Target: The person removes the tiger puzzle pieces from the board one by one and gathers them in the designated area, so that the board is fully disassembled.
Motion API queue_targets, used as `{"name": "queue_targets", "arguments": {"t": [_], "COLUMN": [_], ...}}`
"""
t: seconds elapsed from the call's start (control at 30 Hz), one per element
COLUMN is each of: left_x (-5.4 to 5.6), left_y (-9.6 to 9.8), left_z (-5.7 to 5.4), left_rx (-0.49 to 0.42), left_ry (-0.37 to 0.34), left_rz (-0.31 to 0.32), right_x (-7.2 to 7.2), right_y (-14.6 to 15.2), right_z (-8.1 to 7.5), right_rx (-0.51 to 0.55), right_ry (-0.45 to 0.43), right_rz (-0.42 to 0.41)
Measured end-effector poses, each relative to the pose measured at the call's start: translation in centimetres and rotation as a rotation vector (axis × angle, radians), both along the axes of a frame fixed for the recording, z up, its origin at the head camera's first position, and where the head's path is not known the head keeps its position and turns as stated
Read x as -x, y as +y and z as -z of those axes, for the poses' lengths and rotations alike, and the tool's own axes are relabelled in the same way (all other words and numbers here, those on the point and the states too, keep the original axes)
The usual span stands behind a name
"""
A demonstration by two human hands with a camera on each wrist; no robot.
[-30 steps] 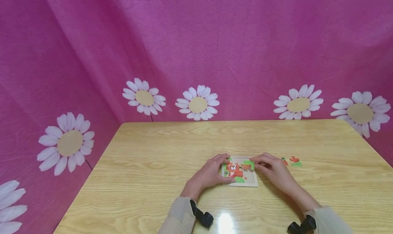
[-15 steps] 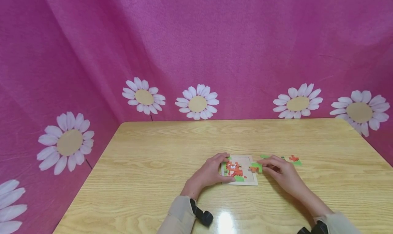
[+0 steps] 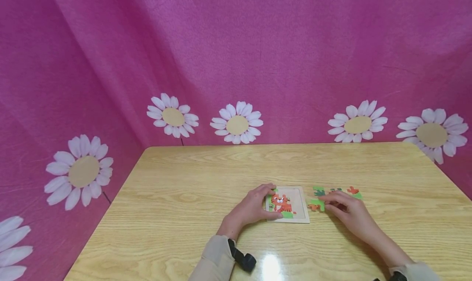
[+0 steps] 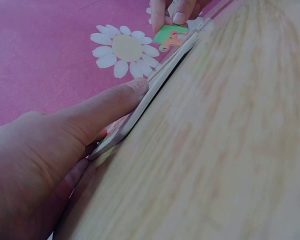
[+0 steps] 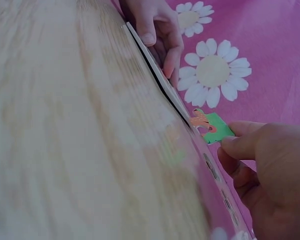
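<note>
A small square puzzle board with a pale rim lies on the table, its left part filled with tiger pieces and its right part bare. My left hand holds the board from the left, thumb on the near rim and fingers at the far left corner; in the left wrist view the thumb rests along the board's edge. Right of the board, my right hand pinches a green and orange puzzle piece between thumb and fingers. The right wrist view shows that piece raised off the table.
Several loose puzzle pieces lie right of the board: a green one, a partly hidden one behind my right hand, and an orange and green one. A pink curtain with daisies hangs behind the wooden table.
My right hand has drawn the green and orange puzzle piece off the board to the right, beside the loose pieces. My left hand and the board have stayed put.
</note>
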State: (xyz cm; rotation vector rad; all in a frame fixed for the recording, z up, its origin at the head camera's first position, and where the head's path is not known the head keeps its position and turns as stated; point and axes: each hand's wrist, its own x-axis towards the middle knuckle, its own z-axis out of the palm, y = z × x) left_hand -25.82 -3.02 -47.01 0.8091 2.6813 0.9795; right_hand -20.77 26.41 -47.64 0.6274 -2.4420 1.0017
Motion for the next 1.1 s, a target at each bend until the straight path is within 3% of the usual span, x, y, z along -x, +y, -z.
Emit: {"name": "queue_targets", "arguments": {"t": [0.8,1.1], "left_x": [0.0,0.0], "left_y": [-0.1,0.0], "left_z": [0.2,0.1], "left_rx": [0.005,0.004], "left_ry": [0.0,-0.015], "left_rz": [-0.005,-0.014], "right_x": [-0.7,-0.4], "right_y": [1.1,1.3], "right_z": [0.2,0.4], "right_rx": [0.008,-0.035], "right_ry": [-0.019,-0.033], "right_rz": [0.0,0.031]}}
